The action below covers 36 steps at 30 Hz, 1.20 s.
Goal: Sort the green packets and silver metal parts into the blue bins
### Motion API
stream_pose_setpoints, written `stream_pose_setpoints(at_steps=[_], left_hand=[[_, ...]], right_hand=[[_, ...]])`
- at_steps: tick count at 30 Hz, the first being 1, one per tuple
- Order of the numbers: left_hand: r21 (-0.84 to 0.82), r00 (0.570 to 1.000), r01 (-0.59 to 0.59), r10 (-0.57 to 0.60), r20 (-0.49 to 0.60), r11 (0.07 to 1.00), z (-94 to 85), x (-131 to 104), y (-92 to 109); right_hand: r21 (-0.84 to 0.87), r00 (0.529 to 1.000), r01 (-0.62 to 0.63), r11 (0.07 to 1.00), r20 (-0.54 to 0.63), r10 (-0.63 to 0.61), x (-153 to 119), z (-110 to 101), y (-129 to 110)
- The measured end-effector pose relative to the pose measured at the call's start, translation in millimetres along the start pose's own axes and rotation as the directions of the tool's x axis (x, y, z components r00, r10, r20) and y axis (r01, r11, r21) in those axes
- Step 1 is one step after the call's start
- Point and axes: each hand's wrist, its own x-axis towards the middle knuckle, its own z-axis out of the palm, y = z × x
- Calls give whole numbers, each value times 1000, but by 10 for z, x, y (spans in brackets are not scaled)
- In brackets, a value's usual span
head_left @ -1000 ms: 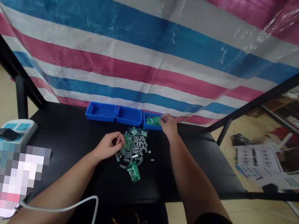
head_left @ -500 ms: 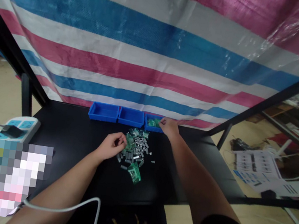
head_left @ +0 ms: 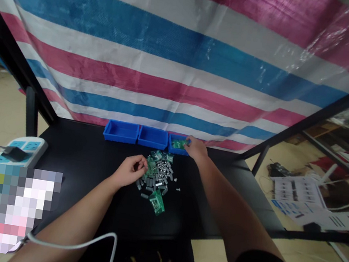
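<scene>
My left hand (head_left: 130,170) is at the left side of a pile of small grey and metallic parts (head_left: 162,174), its fingers closed on the edge of a green plastic packet (head_left: 151,167). Over the right end of the right blue bin (head_left: 178,151), my right hand (head_left: 196,148) has its fingers pinched together; anything between them is too small to name. Green packets (head_left: 178,143) lie inside that bin. Another green packet (head_left: 157,202) rests at the near side of the pile.
Two more blue bins, the left one (head_left: 120,138) and the middle one (head_left: 152,143), stand on the black table (head_left: 86,153). At the left is a power strip (head_left: 35,152). A striped sheet (head_left: 170,73) hangs behind. Papers (head_left: 299,191) lie at the right.
My right hand has shifted very slightly at the right bin. My left hand and the pile look the same.
</scene>
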Motion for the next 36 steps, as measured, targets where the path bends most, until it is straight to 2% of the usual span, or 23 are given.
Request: stream_pose_setpoints(at_steps=[3, 6, 15, 18, 24, 30, 36], left_hand=[[5, 1000, 5, -5, 3, 1000, -3, 1, -4], [0, 1000, 6, -6, 5, 1000, -4, 0, 3], [-6, 1000, 3, -3, 3, 1000, 0, -4, 13], [0, 1000, 4, -4, -4, 1000, -5, -2, 13], [-11, 1000, 8, -8, -1, 1000, -6, 0, 12], [-4, 1000, 5, -5, -4, 1000, -3, -1, -14], [-2, 1000, 6, -6, -1, 1000, -6, -3, -5]], right_hand=[[101, 998, -20, 995, -57, 26, 10, 21, 28], [234, 997, -39, 972, -55, 53, 50, 8, 36], [358, 986, 155, 921, -114, -122, 92, -182, 57], [333, 970, 232, 914, -152, -190, 27, -154, 97], [197, 918, 394, 898, -140, -372, -133, -72, 125], [-2, 915, 385, 923, -129, -382, -192, -88, 103], [82, 893, 448, 890, -79, -442, -189, -88, 101]])
